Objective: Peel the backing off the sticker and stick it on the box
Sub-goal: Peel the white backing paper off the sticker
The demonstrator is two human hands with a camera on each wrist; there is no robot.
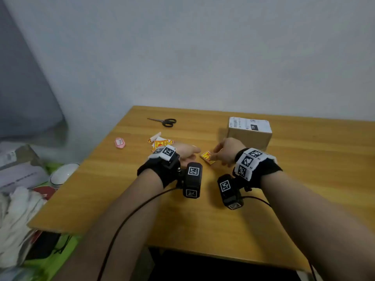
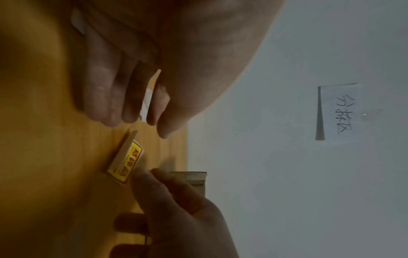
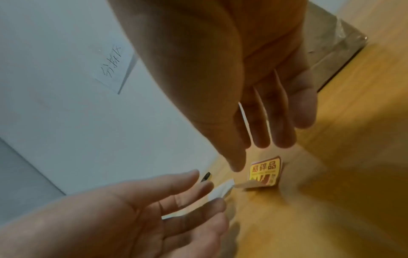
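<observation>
A small yellow and red sticker (image 1: pixel 207 157) lies on the wooden table (image 1: pixel 203 220) between my two hands, one edge of it curled up (image 3: pixel 264 172) (image 2: pixel 127 160). My left hand (image 1: pixel 187 154) rests just left of it with fingers straight and holds nothing (image 3: pixel 198 188). My right hand (image 1: pixel 221 153) reaches down over the sticker's right edge, fingers straight, fingertips (image 3: pixel 262 141) close above it; whether they touch it I cannot tell. The cardboard box (image 1: pixel 249 132) with a white label stands behind my right hand.
A pile of yellow stickers and white backing (image 1: pixel 160 142) lies behind my left hand. A pink sticker (image 1: pixel 120 142) sits further left and black scissors (image 1: pixel 165 122) at the back. The table's left edge drops to clutter and a white bowl (image 1: pixel 63 175).
</observation>
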